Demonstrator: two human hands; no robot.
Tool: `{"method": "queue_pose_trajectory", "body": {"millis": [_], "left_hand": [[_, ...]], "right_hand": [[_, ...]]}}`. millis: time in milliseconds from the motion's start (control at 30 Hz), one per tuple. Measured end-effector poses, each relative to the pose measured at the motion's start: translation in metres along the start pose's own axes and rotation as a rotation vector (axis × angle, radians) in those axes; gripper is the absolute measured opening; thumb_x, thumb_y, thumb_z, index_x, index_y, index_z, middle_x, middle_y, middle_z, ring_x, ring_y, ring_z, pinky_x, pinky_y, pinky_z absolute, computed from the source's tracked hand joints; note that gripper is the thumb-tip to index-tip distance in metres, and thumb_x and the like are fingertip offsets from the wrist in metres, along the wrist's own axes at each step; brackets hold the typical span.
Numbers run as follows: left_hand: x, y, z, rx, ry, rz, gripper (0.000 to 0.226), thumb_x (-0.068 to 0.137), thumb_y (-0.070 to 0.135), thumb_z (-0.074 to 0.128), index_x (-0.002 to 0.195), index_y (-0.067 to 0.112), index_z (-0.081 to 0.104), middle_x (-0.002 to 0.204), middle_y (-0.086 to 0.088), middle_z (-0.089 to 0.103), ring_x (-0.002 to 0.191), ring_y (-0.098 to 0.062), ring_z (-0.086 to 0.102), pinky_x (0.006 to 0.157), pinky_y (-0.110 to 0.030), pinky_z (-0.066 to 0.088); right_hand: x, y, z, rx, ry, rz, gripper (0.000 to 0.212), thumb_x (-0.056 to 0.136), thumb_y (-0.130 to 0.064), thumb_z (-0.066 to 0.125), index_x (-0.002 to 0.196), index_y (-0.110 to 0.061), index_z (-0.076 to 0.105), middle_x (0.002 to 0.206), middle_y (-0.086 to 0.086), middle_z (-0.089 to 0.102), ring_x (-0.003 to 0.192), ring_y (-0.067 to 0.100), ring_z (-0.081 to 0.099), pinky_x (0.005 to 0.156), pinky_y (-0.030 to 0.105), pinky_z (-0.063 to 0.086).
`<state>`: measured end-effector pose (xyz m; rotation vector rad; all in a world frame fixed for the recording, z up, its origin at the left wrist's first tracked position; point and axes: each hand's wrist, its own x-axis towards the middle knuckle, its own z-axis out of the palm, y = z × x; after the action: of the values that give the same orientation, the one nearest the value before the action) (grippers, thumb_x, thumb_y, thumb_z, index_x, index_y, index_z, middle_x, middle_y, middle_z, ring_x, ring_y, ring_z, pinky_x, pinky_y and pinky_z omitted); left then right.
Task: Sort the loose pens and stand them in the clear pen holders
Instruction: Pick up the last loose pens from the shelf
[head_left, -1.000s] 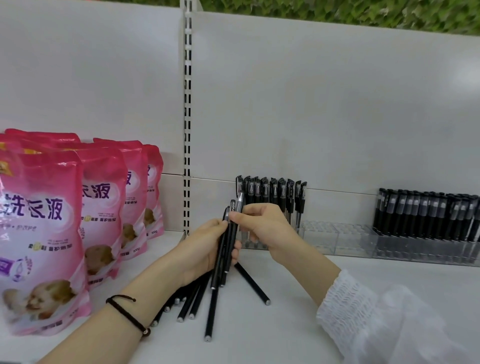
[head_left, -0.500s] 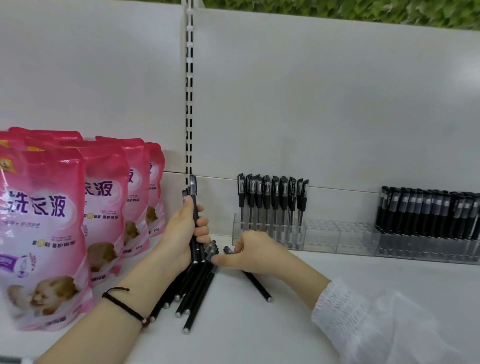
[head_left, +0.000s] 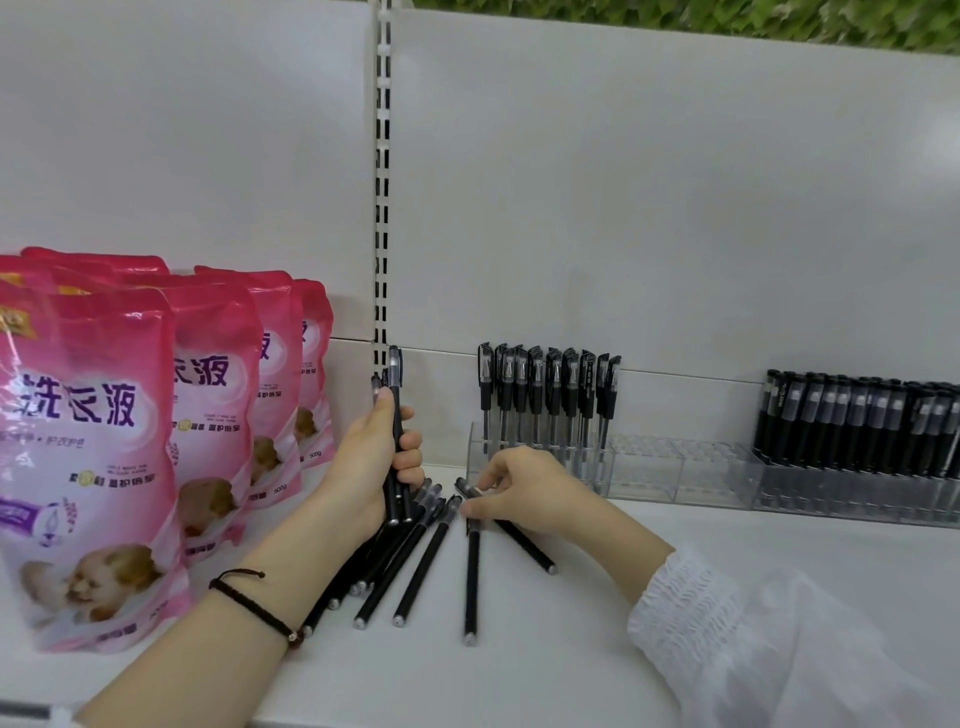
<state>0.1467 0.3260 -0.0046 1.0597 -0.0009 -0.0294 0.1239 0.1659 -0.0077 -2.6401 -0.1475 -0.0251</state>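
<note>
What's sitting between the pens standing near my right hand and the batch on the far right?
In the head view, only empty compartments of the clear pen holders lie between the left standing pens and the right batch.

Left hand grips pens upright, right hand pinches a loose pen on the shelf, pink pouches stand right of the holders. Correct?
One slip: in the head view the pink pouches stand left of the holders. The left hand and right hand are as you said.

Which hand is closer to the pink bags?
Left. The left hand grips pens just right of the pink bags; the right hand lies farther right, pinching a loose pen.
</note>
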Motion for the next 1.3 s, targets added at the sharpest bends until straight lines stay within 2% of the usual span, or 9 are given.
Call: {"method": "queue_pose_trajectory", "body": {"millis": [100, 233, 400, 533, 633, 733, 967, 1167, 1300], "left_hand": [[-0.001, 0.000, 0.000, 0.024, 0.000, -0.001, 0.035, 0.102, 0.045, 0.037, 0.090, 0.013, 0.046, 0.048, 0.006, 0.035, 0.033, -0.005, 0.026, 0.031, -0.016, 0.024], [-0.002, 0.000, 0.001, 0.024, -0.011, -0.027, 0.035, 0.102, 0.045, 0.038, 0.093, 0.012, 0.047, 0.050, 0.005, 0.035, 0.034, -0.005, 0.027, 0.030, -0.016, 0.024], [-0.005, 0.001, 0.001, 0.113, -0.076, -0.035, 0.024, 0.101, 0.033, 0.047, 0.097, 0.010, 0.052, 0.056, 0.004, 0.036, 0.037, -0.005, 0.029, 0.032, -0.016, 0.025], [-0.006, -0.001, 0.000, 0.176, -0.107, -0.033, 0.024, 0.101, 0.032, 0.046, 0.093, 0.010, 0.053, 0.059, 0.002, 0.038, 0.041, -0.006, 0.031, 0.034, -0.016, 0.027], [-0.007, -0.001, 0.000, 0.179, -0.103, -0.033, 0.024, 0.101, 0.032, 0.046, 0.094, 0.010, 0.051, 0.060, 0.001, 0.039, 0.042, -0.006, 0.031, 0.034, -0.016, 0.028], [-0.006, -0.001, -0.001, 0.181, -0.097, -0.029, 0.024, 0.101, 0.032, 0.046, 0.096, 0.010, 0.051, 0.060, 0.001, 0.039, 0.042, -0.007, 0.031, 0.034, -0.017, 0.028], [-0.008, 0.000, -0.002, 0.189, -0.083, -0.002, 0.024, 0.101, 0.032, 0.047, 0.099, 0.008, 0.051, 0.060, 0.000, 0.040, 0.042, -0.007, 0.033, 0.034, -0.017, 0.030], [-0.011, 0.001, 0.000, 0.166, -0.079, -0.038, 0.025, 0.102, 0.032, 0.044, 0.094, 0.010, 0.052, 0.065, -0.007, 0.065, 0.052, -0.015, 0.063, 0.042, -0.022, 0.049], [-0.016, -0.001, 0.005, 0.150, -0.205, -0.120, 0.025, 0.102, 0.031, 0.045, 0.093, 0.008, 0.050, 0.086, -0.024, 0.073, 0.075, -0.030, 0.074, 0.059, -0.034, 0.061]], "right_hand": [[0.001, 0.002, 0.002, -0.056, 0.076, 0.017, 0.042, 0.078, -0.055, 0.072, 0.095, -0.017, 0.064, 0.095, -0.004, 0.065, 0.092, 0.016, 0.061, 0.088, 0.040, 0.053], [-0.004, -0.004, -0.004, -0.103, -0.061, 0.044, 0.071, 0.068, -0.058, 0.077, 0.112, -0.003, 0.066, 0.103, 0.009, 0.069, 0.088, 0.020, 0.062, 0.086, 0.038, 0.052], [-0.002, -0.006, -0.015, -0.095, -0.148, 0.056, 0.037, 0.075, -0.034, 0.082, 0.101, -0.010, 0.071, 0.087, -0.001, 0.064, 0.081, 0.014, 0.059, 0.069, 0.025, 0.048], [-0.004, -0.002, -0.025, -0.096, -0.191, 0.118, 0.043, 0.074, -0.042, 0.081, 0.091, -0.005, 0.068, 0.063, -0.002, 0.053, 0.057, 0.013, 0.048, 0.047, 0.021, 0.035], [-0.006, 0.002, -0.029, -0.091, -0.216, 0.149, 0.045, 0.072, -0.048, 0.080, 0.081, -0.009, 0.060, 0.067, -0.001, 0.053, 0.061, 0.016, 0.048, 0.047, 0.022, 0.035], [-0.008, 0.003, -0.030, -0.050, -0.271, 0.144, 0.046, 0.072, -0.042, 0.082, 0.093, -0.003, 0.069, 0.067, 0.002, 0.054, 0.066, 0.021, 0.047, 0.048, 0.022, 0.034], [-0.008, 0.002, -0.029, -0.016, -0.318, 0.109, 0.027, 0.075, -0.033, 0.082, 0.073, -0.015, 0.062, 0.067, 0.004, 0.053, 0.066, 0.023, 0.046, 0.046, 0.022, 0.033], [-0.009, 0.004, -0.041, 0.481, -0.156, 0.016, 0.029, 0.082, -0.024, 0.076, 0.061, -0.016, 0.058, 0.047, -0.006, 0.043, 0.043, 0.008, 0.034, 0.039, 0.018, 0.021], [-0.006, -0.006, -0.034, 0.842, 0.002, -0.101, 0.018, 0.087, -0.022, 0.071, 0.077, -0.009, 0.063, 0.054, -0.005, 0.048, 0.045, 0.007, 0.033, 0.039, 0.018, 0.021]]}}
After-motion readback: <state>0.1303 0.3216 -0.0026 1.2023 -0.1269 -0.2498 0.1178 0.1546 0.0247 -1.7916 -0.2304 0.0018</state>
